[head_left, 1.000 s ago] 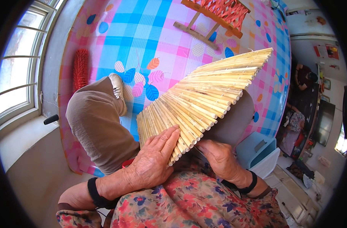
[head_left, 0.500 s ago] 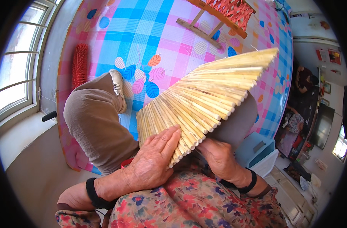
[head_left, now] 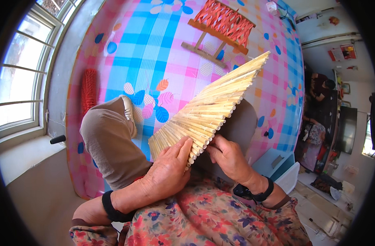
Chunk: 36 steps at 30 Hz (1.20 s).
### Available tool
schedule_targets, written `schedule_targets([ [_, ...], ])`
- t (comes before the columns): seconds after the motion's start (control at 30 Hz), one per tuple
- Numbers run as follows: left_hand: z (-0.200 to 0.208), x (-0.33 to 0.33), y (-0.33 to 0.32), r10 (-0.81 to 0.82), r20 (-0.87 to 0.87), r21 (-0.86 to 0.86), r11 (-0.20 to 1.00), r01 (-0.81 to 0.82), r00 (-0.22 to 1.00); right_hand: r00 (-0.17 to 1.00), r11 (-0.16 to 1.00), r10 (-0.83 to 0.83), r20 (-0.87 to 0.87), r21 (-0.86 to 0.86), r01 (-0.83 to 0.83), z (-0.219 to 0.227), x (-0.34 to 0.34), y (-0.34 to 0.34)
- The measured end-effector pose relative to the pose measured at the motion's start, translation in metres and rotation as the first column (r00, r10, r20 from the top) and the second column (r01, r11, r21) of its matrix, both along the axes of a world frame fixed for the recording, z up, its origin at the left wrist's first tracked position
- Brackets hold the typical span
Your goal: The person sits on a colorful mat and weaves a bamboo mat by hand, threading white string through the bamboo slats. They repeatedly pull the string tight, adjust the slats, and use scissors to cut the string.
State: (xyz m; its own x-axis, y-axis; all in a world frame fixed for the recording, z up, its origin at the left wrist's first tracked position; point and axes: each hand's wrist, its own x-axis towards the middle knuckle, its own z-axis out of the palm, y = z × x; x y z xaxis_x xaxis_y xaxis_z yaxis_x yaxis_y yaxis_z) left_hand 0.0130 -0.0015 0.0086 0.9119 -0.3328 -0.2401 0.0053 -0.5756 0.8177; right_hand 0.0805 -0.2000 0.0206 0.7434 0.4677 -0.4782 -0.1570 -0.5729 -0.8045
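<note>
A mat of pale straw stalks (head_left: 208, 110), laid side by side and joined into a fan-like sheet, slants across my lap. My left hand (head_left: 167, 170) is closed over its near left part, fingers together on top of the stalks. At the near right edge, by the row of cut stalk ends, my right hand (head_left: 230, 162) pinches with thumb and bent fingers; its fingertips are partly hidden behind the mat. Both wrists wear black bands.
A checked, leaf-patterned sheet (head_left: 154, 53) spreads beneath me. A wooden stand woven with red strips (head_left: 224, 24) lies ahead, a ribbed red roll (head_left: 89, 90) left. A light blue bin (head_left: 273, 160) stands right. Two people (head_left: 321, 87) sit far right; a barred window (head_left: 21, 78) is left.
My view has shifted, so the stand shows more fully. The mat is tilted more steeply, appearing narrower. My right hand has come up from under its edge, and more of its fingers show.
</note>
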Motion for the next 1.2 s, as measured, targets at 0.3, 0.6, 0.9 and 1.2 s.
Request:
schedule_targets([
  [0.3,0.006,0.000,-0.006,0.045,0.009,0.070,0.996,-0.046,0.999,0.992,0.988,-0.105,0.071,0.121,0.096,-0.012,-0.005,-0.002],
  [0.6,-0.009,0.002,-0.014,0.151,0.063,-0.040,0.988,-0.149,0.986,0.992,0.987,-0.107,0.060,0.129,0.099,-0.014,-0.005,-0.003],
  [0.9,-0.007,0.003,-0.011,0.138,0.141,0.032,0.989,-0.144,0.980,0.980,0.974,-0.185,0.070,0.145,0.173,-0.023,-0.006,0.010],
  [1.2,-0.010,0.005,-0.010,0.088,0.204,0.063,0.993,-0.102,0.975,0.972,0.986,-0.168,0.167,0.021,0.167,-0.043,-0.007,0.018],
])
